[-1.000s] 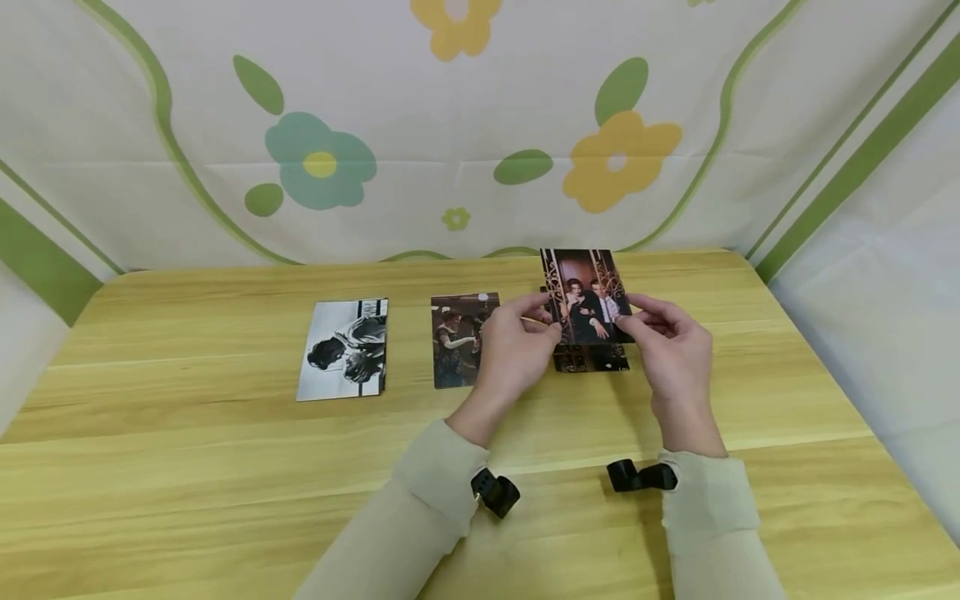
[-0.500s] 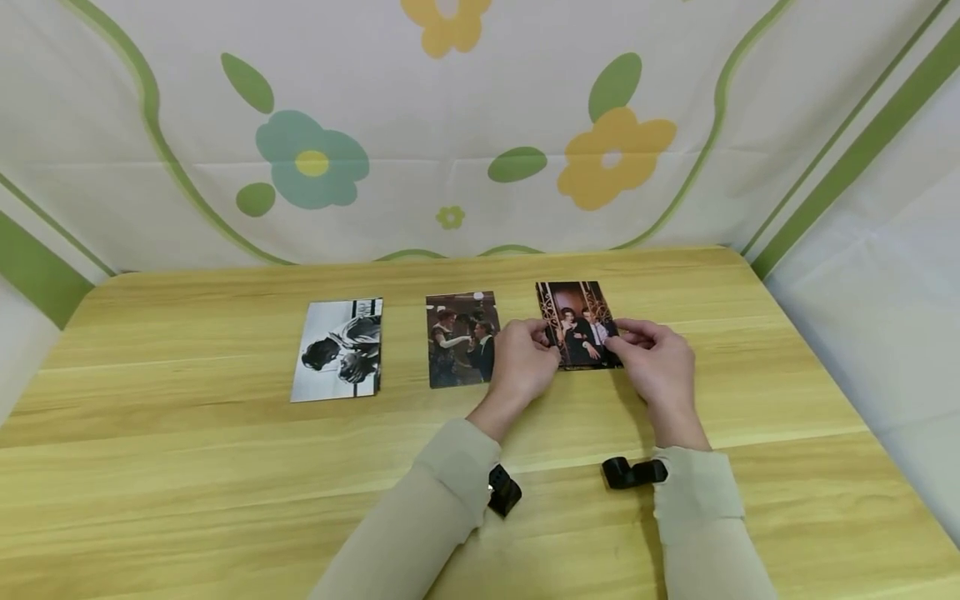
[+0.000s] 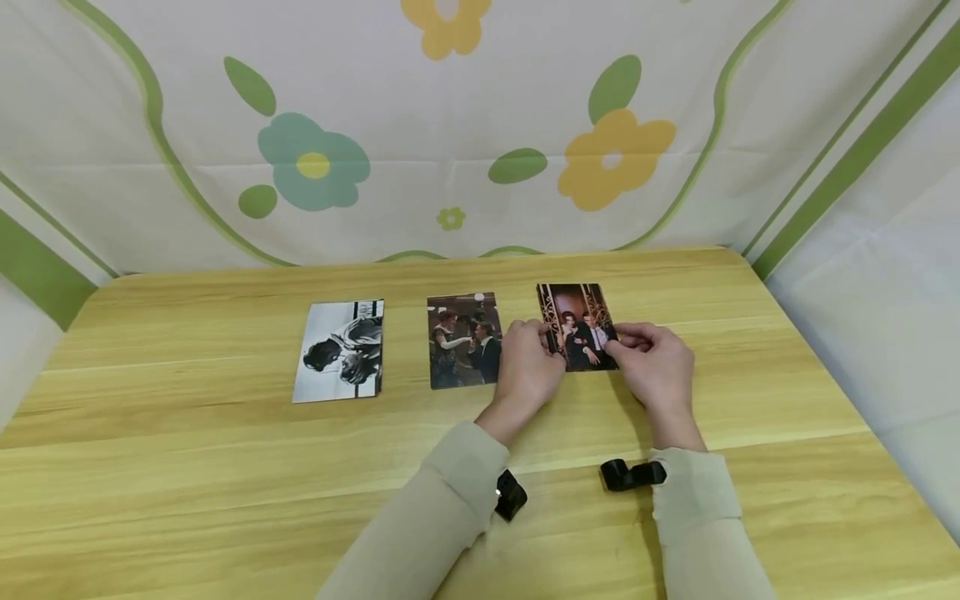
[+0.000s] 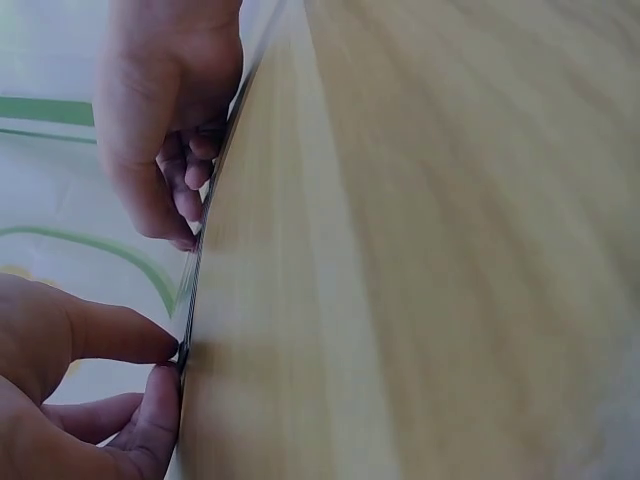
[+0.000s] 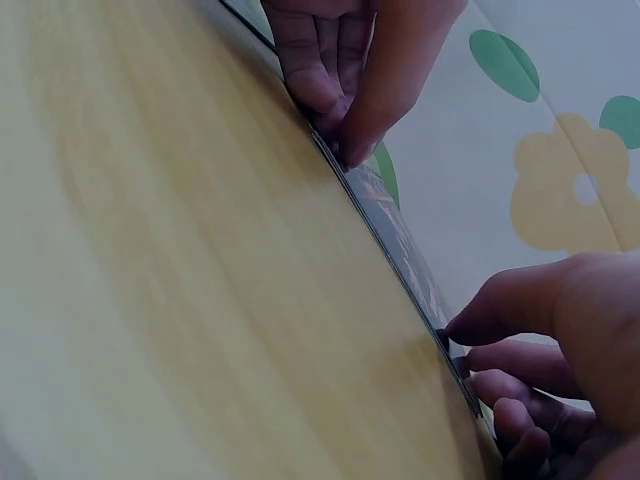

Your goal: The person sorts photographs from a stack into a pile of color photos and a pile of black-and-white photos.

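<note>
A colour photo card (image 3: pixel 576 312) showing a couple between ornate metalwork lies on the right side of the table, atop another card. My left hand (image 3: pixel 525 367) holds its left edge between thumb and fingers. At the right edge, my right hand (image 3: pixel 654 367) pinches the card with its thumb on the front. From the side, the left wrist view shows my left hand (image 4: pixel 90 390) pinching the thin stack's edge. In the right wrist view my right hand (image 5: pixel 560 350) is on the stack's near end, its fingertips at the edge.
A dark photo card (image 3: pixel 461 342) lies left of my left hand, which covers a little of its right side. Farther left is a small stack topped by a black-and-white photo card (image 3: pixel 339 350). A flowered cloth (image 3: pixel 420 192) hangs behind the wooden table (image 3: pixel 225 483).
Both hands have lowered the couple's card onto the card beneath, which it now almost fully covers. Over the last half second the hands have barely shifted.
</note>
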Tool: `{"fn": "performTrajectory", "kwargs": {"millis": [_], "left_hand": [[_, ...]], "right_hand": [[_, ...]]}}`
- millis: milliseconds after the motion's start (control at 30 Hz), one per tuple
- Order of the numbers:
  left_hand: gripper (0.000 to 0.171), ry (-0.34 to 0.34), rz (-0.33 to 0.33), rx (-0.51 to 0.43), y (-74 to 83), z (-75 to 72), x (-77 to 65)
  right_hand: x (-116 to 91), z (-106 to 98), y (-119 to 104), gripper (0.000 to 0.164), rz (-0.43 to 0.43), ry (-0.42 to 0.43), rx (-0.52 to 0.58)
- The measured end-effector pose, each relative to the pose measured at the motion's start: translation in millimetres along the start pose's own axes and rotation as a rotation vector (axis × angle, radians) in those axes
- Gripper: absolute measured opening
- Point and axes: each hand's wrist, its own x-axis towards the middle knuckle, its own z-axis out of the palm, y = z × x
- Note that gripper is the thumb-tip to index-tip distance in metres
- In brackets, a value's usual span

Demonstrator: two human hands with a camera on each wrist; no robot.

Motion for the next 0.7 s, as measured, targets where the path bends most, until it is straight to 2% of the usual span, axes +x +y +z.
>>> {"fn": "performTrajectory", "kwargs": {"millis": [333, 700], "left_hand": [[0.047, -0.02, -0.007, -0.023, 2.7, -4.5, -2.9], [0.038, -0.017, 0.001, -0.121, -1.0, -7.9, -5.8]], "right_hand": [[-1.2, 2.3, 0.6, 0.033, 0.028, 0.03, 0.009], [-3.1, 2.5, -0.2, 0.034, 0.085, 0.073, 0.109]]}}
